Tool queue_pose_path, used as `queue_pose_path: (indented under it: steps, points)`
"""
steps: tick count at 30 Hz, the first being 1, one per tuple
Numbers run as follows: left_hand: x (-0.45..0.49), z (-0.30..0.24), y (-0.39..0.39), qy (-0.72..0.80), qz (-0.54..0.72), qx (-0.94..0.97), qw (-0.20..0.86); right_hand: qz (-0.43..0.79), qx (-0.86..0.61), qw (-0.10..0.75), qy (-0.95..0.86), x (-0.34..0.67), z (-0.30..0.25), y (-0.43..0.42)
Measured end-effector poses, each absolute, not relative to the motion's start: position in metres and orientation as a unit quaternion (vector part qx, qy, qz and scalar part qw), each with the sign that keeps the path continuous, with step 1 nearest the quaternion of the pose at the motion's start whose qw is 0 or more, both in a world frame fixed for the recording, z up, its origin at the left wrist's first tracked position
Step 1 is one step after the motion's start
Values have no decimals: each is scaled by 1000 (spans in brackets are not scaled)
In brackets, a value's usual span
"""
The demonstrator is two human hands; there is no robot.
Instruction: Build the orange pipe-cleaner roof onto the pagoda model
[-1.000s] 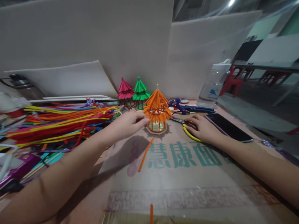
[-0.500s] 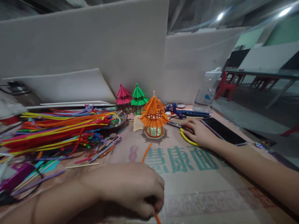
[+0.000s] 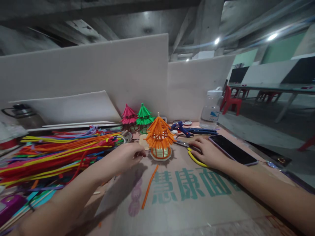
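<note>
My left hand hovers left of the orange pipe-cleaner pagoda, its fingers loosely curled and slightly apart, with nothing visible in them. The pagoda stands upright on a pale base, a thin stick poking out of its top. At its right, my right hand rests on the table with its fingers round the scissors; their yellow handle shows beside the palm, and the blades point at the pagoda. A loose orange pipe cleaner lies on the table in front.
Behind stand a pink pagoda and a green pagoda. Many coloured pipe cleaners are heaped on the left. A blue glue gun, a water bottle and a phone are on the right. White boards wall off the back.
My left hand has moved from the near table up and away, to beside the orange pagoda. The orange strip it pinched is no longer seen in it. My right hand stays on the scissors.
</note>
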State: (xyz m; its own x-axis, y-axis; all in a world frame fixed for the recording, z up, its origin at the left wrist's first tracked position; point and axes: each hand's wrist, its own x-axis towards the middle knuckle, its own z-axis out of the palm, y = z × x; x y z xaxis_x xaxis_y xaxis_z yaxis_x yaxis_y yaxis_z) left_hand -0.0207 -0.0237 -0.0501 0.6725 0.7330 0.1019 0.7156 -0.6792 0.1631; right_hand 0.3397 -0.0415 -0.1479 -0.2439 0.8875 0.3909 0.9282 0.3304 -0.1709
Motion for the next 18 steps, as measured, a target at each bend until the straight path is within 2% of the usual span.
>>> queue_pose_path:
  steps: [10, 18]
  points:
    - [-13, -66, -17, 423, 97, 901, 23, -42, -574, 215, -789, 338, -145, -42]
    - [-8, -58, -25, 425, 117, 897, 23, -39, -576, 219, -787, 338, -146, -42]
